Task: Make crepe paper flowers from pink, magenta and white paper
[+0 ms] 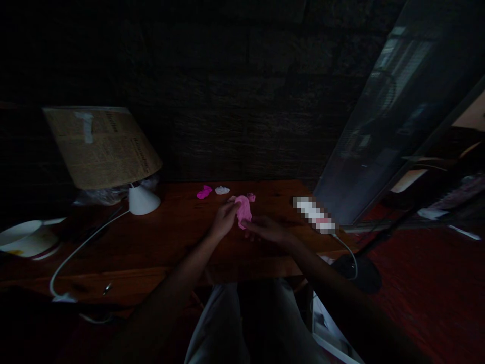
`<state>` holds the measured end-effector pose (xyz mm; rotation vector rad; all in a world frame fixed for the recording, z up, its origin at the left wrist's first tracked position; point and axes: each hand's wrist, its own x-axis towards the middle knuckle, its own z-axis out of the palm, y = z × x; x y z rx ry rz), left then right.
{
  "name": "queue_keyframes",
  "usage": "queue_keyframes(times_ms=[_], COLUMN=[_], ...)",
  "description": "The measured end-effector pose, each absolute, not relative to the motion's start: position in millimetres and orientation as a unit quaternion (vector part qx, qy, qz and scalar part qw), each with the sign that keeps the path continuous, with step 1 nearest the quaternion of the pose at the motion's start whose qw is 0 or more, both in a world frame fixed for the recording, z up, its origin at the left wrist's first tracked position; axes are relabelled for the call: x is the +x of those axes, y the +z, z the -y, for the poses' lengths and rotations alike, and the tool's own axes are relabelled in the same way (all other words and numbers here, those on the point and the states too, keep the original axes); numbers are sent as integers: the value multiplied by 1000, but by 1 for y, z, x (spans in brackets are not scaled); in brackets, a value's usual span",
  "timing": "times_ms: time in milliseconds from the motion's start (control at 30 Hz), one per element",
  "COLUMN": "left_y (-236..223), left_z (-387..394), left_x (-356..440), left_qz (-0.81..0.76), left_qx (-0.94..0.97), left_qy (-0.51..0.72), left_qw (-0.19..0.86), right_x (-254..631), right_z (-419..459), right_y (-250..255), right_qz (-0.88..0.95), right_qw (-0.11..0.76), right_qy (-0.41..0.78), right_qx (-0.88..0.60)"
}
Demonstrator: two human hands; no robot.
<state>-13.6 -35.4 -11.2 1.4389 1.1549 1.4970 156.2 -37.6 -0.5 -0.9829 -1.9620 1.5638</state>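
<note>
A light pink, crumpled, thin piece [243,211], cloth or paper, is held up over the wooden table between my two hands. My left hand [225,218] pinches its upper left edge. At its lower right edge, my right hand [267,229] grips it with the fingertips. Just behind it on the table lies a small pink scrunched bit [250,196]. To the left of that are a white crumpled piece [222,190] and a bright magenta crumpled piece [204,192]. The dim light hides finer detail.
A lamp with a printed paper shade [102,146] stands at the left, near a white pan [26,237]. A blurred-out white power strip [313,215] with a cord lies on the right end of the wooden table [182,237]. A dark brick wall rises behind.
</note>
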Motion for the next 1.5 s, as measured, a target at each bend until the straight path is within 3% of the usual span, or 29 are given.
queue_keyframes(times_ms=[333,600,833,1000,1300,1500], left_y=[-7,-10,-17,-11,-12,-15], left_z=[32,38,44,48,47,45], left_x=[-6,-3,-1,-4,-4,-8], left_qz=[-416,-427,-446,-461,-455,-458], left_qx=[615,608,565,526,492,541], left_qy=[575,581,518,518,551,551], left_qw=[344,332,463,492,497,439], right_x=[159,159,164,161,164,163], right_z=[42,45,49,54,53,53], right_y=[-29,-28,-27,-22,-25,-32], right_qz=[719,757,779,762,773,750], right_qw=[318,302,311,308,327,355], right_qy=[519,461,426,450,394,414], right_qx=[-337,-351,-339,-350,-374,-374])
